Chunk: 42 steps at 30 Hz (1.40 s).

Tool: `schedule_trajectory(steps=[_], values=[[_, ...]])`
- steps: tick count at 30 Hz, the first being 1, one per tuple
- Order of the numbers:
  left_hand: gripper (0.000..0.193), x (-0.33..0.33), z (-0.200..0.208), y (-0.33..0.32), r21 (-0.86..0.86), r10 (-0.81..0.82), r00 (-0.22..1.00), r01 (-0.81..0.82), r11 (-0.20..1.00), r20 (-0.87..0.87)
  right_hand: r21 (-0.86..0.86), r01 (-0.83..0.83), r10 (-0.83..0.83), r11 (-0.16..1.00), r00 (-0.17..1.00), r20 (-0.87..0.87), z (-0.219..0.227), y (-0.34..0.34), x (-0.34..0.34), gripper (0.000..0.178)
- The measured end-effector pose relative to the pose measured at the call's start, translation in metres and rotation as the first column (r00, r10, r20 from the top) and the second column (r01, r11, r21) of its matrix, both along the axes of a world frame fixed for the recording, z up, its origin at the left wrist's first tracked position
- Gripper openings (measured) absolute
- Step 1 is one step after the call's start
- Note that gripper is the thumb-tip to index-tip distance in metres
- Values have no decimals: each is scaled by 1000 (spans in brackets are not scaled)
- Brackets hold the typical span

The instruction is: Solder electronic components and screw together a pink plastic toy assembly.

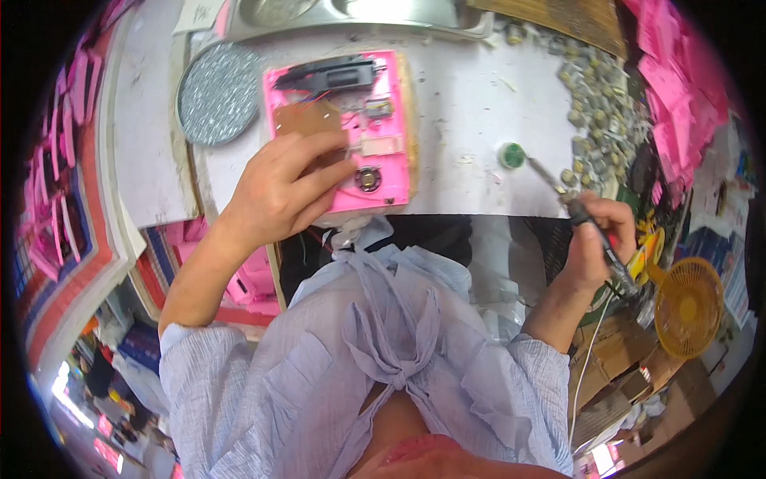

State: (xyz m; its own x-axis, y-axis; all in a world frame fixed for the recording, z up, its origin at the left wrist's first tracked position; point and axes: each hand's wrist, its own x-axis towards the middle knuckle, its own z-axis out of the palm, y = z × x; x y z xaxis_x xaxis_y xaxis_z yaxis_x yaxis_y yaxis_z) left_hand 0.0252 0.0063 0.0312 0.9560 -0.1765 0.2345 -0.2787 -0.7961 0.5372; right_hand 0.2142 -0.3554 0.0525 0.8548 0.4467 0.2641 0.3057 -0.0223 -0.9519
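item: pink plastic housing (375, 128), open side up, lying on the white table (471, 136); inside it a brown circuit board (307, 120), a small round speaker (368, 179), a black part along its upper edge and thin red wires.
left hand (279, 191): grip pressed flat on the housing, fingers spread over the board, pinning it rather than clenched.
right hand (594, 239): grip clenched around a soldering iron (574, 211), tip raised, pointing toward a small green round tin (511, 155), well apart from the housing.
nearby: grey glittery disc (218, 93), heap of small metal parts (598, 104), orange fan (688, 306).
step, as judged: soldering pause, iron at the tin. next move calls for carrying the tip to the board while the housing is kept steady.
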Motion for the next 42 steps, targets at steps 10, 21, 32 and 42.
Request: schedule_trajectory(steps=[10, 21, 32, 42], values=[[38, -10, -16, -15, 13, 158, 986, -159, 987, 57, 237, 715, -742, 658, 669, 43, 47, -141, 102, 7], [38, -13, -29, -10, -53, 190, 977, -186, 981, 101, -51, 834, -802, 550, 544, 248, 17, -190, 183, 15], [34, -8, -5, -11, -36, 259, 952, -257, 966, 165, 68, 415, -344, 907, 825, -447, -34, -26, 31, 25], [21, 46, 1, -5, 58, 267, 900, -304, 951, 345, -579, -142, 320, 803, 922, 218, -18, 187, -9, 21]])
